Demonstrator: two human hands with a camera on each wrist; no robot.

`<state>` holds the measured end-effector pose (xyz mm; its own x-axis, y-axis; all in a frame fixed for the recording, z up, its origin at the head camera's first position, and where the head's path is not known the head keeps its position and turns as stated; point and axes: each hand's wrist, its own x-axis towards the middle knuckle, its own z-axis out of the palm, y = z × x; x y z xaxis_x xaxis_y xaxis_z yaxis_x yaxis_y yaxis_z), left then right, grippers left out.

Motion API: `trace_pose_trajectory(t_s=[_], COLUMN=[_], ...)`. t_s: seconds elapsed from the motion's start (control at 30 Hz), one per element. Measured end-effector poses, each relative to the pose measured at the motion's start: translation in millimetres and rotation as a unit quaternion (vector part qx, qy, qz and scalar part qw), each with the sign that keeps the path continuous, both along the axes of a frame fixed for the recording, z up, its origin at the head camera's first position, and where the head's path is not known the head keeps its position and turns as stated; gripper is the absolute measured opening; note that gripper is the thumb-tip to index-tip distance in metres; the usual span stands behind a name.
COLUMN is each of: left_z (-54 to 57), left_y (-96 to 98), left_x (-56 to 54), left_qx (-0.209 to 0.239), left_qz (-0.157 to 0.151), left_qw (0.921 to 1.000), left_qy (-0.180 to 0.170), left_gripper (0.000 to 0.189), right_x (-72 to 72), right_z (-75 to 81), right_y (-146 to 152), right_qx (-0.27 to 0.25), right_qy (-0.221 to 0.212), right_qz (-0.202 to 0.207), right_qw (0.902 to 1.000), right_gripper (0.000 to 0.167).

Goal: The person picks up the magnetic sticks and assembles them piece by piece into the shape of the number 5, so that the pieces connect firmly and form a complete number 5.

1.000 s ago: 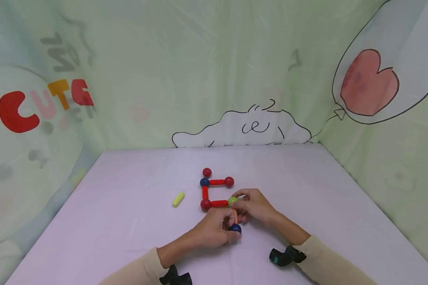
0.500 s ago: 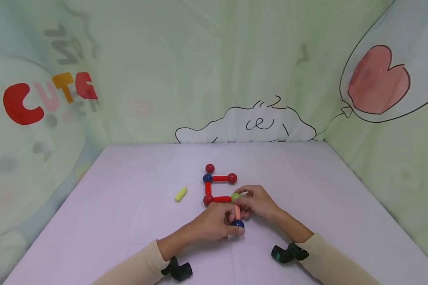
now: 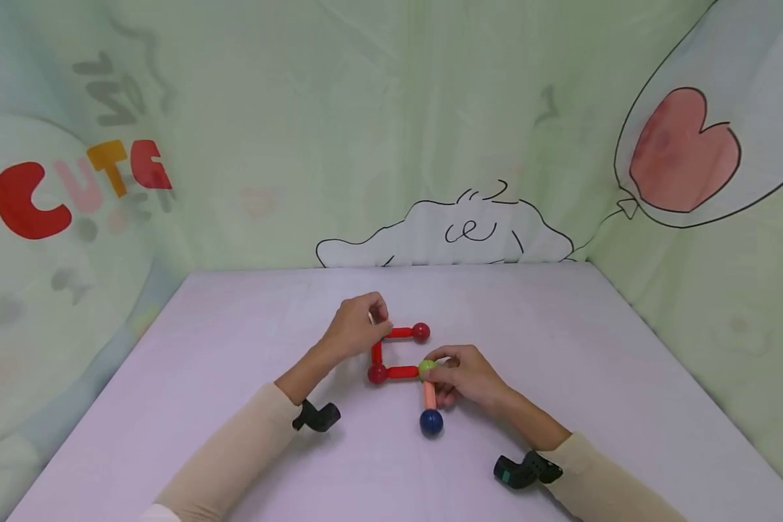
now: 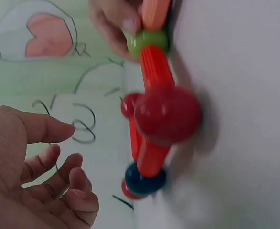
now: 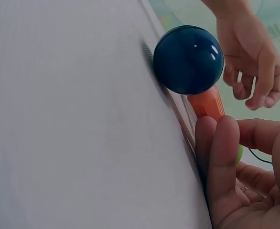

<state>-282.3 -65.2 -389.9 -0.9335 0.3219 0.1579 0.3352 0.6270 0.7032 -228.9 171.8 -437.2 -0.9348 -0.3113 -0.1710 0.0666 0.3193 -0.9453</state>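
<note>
Balls and rods are joined in an angular chain on the table. My right hand point(image 3: 466, 377) pinches its green ball point(image 3: 427, 370). From that ball an orange rod point(image 3: 429, 395) leads to a blue ball point(image 3: 431, 423) near me, and a red rod point(image 3: 402, 372) leads to a red ball point(image 3: 378, 373). My left hand point(image 3: 359, 326) hovers by the far left corner, fingers loosely bent, holding nothing. In the left wrist view it is apart from the second blue ball point(image 4: 145, 179), which it covers in the head view. Another red ball point(image 3: 420, 332) ends the far red rod point(image 3: 399, 333).
The pale cloth-covered table point(image 3: 535, 312) reaches back to a printed curtain point(image 3: 267, 145) that also closes both sides. Each wrist carries a black camera mount, one on the left point(image 3: 317, 416) and one on the right point(image 3: 528, 469).
My left hand has let go near the close blue ball and moved away and left, over the far corner. It and its arm now hide the yellow rod. My right hand stays on the green ball.
</note>
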Motion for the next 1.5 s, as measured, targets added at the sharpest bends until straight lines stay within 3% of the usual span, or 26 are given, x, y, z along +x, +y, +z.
trace_pose_trajectory(t_s=[0.1,0.23,0.37,0.53,0.73,0.9,1.13,1.3,1.5], left_z=[-1.2,-5.3,-8.8,-10.6,-13.2,-19.2,-23.9,-21.6,-16.9], left_y=[-3.7,-5.5,-9.5,-26.1,-51.0,-62.9,-65.7,-64.0,-61.3], left_x=[-16.5,-29.3,-34.0,-33.0,-21.0,-3.6,21.0,29.3,36.0], left_qx=[-0.038,-0.085,-0.105,-0.137,-0.201,-0.225,-0.212,-0.198,-0.178], left_qz=[0.020,0.025,0.035,0.070,0.097,0.078,0.027,0.021,0.011], left_qw=[0.9990,0.9961,0.9933,0.9871,0.9729,0.9658,0.9707,0.9732,0.9791], left_qy=[0.007,0.000,-0.030,-0.045,-0.060,-0.102,-0.110,-0.115,-0.098], left_gripper=[0.015,0.028,0.036,0.038,0.046,0.053,0.052,0.043,0.024], right_x=[0.4,1.1,2.2,1.9,1.8,2.6,3.9,3.9,4.6], right_z=[0.3,0.0,-1.2,-0.5,3.4,3.6,1.3,-0.1,-1.1], right_y=[0.1,1.2,1.5,-0.3,0.2,2.2,0.5,-1.9,-2.9], right_qx=[0.006,0.005,-0.002,-0.005,-0.003,0.003,0.001,0.004,0.004], right_qy=[0.000,0.004,0.012,0.012,0.003,-0.001,-0.008,-0.014,-0.015], right_qz=[-0.002,0.002,0.019,0.020,0.018,0.030,0.014,-0.006,-0.013], right_qw=[1.0000,1.0000,0.9997,0.9997,0.9998,0.9995,0.9999,0.9999,0.9998], right_gripper=[0.038,0.037,0.040,0.039,0.042,0.048,0.045,0.042,0.042])
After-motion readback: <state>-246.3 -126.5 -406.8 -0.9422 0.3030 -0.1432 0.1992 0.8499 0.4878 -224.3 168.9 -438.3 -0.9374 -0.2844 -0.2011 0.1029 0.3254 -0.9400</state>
